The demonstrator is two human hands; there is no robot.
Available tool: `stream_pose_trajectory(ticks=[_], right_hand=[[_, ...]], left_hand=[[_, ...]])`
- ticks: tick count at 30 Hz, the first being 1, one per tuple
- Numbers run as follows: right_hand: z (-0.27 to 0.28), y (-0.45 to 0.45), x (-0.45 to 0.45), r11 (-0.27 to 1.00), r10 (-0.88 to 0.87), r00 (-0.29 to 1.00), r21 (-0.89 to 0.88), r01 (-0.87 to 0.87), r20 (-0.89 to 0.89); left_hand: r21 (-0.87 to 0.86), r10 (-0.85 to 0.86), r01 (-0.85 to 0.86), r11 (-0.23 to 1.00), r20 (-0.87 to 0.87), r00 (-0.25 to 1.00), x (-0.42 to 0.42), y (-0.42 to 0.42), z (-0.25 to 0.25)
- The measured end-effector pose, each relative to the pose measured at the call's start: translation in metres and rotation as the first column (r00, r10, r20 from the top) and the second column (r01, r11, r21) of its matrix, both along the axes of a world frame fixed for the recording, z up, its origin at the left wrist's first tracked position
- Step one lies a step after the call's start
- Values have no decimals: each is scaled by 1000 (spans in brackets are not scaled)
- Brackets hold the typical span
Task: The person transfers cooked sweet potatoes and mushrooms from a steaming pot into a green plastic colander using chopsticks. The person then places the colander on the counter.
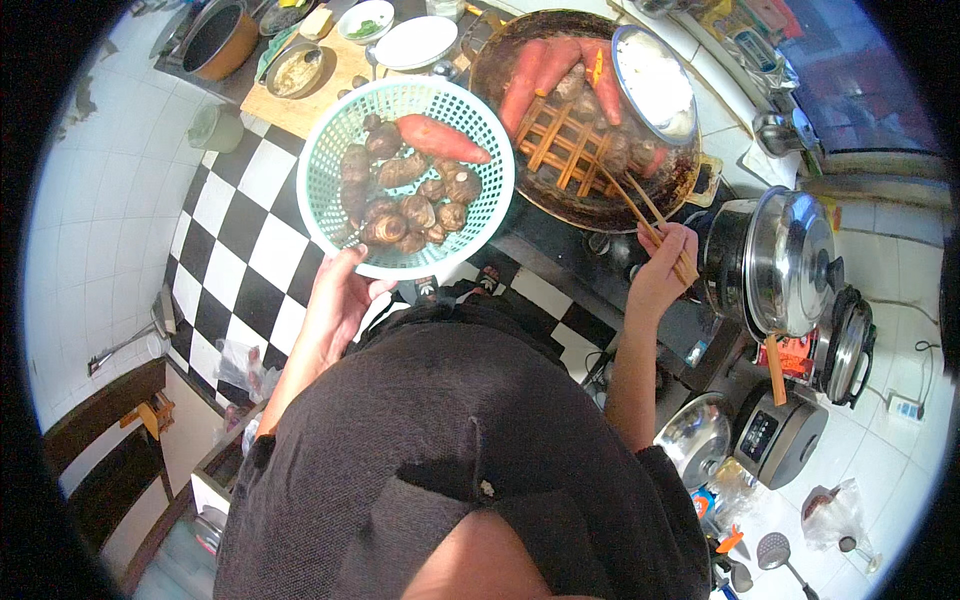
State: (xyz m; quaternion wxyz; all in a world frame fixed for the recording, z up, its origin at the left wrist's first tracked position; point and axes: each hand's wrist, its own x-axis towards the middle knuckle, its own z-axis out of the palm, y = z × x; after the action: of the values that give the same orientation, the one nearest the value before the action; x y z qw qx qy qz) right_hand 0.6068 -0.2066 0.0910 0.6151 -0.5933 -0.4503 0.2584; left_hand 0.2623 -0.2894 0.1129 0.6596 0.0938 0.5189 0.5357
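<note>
My left hand (341, 289) grips the near rim of a pale green plastic colander (315, 217). Inside the colander lie several brown taros (401, 171) and one red sweet potato (442, 139). My right hand (667, 262) holds a pair of wooden chopsticks (646, 206), whose tips reach into a large wok (555, 214). A wooden lattice steaming rack (562, 146) sits in the wok. Several red sweet potatoes (523, 86) and some taros (616, 150) rest there too. A blue-rimmed bowl (656, 82) with white contents stands at the wok's right side.
Behind the colander, a wooden board (262, 105) carries a bowl of pale paste (296, 71) and a white plate (416, 41). A lidded steel pot (787, 262) stands right of my right hand. Below it are an electric cooker (780, 435) and a skimmer (774, 553).
</note>
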Motion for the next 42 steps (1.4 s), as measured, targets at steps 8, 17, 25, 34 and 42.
stream_pose_trajectory(ticks=[8,17,25,34,42], right_hand=[[-9,-8,21,983,-183,944,-80,167,-275],[33,-19,-52,927,300,708,21,-375,-639],[40,-12,30,991,-13,981,134,-13,195],[-6,23,41,971,-65,968,241,5,243],[-3,5,53,957,-237,952,122,264,-195]], left_hand=[[41,-46,46,998,-8,999,-3,-2,0],[91,-25,27,995,-21,999,1,-3,7],[18,-39,40,999,-67,997,-6,-8,-2],[-12,-54,53,999,-64,996,-1,2,5],[-48,-70,67,997,-64,995,-1,-1,9]])
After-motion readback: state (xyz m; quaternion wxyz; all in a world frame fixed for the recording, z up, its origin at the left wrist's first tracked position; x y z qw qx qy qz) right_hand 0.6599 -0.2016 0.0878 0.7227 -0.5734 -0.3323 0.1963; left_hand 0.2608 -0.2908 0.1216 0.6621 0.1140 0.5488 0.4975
